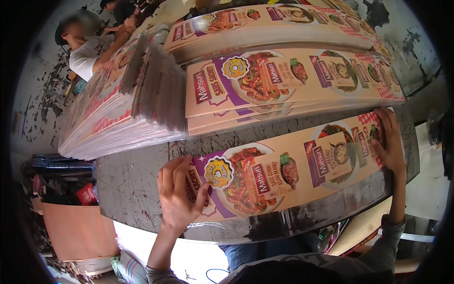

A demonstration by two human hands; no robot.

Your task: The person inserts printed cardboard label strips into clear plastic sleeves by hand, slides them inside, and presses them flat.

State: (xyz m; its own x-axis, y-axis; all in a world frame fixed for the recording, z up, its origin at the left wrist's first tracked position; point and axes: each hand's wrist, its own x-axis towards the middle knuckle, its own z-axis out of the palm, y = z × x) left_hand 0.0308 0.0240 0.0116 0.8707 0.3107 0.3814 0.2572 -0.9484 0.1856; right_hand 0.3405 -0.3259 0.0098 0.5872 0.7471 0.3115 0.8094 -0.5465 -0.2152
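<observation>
A long printed sheet (295, 142) with food pictures and the word Mahsun lies flat near the front edge of the dark table. At its left end, my left hand (178, 189) rests with fingers over the edge and the thumb apart on the print. My right hand (388, 142) lies over the sheet's right end, fingers stretched toward the far corner and thumb on the surface. Just beyond the sheet sits a stack of matching printed sheets (302, 71), its lower layers slightly offset.
A thick pile in clear plastic wrapping (158, 90) stands at the left of the table (127, 189). Another tall stack (269, 23) is at the back. A co-worker (85, 45) sits at the far left. Below left is an orange-brown box (78, 232).
</observation>
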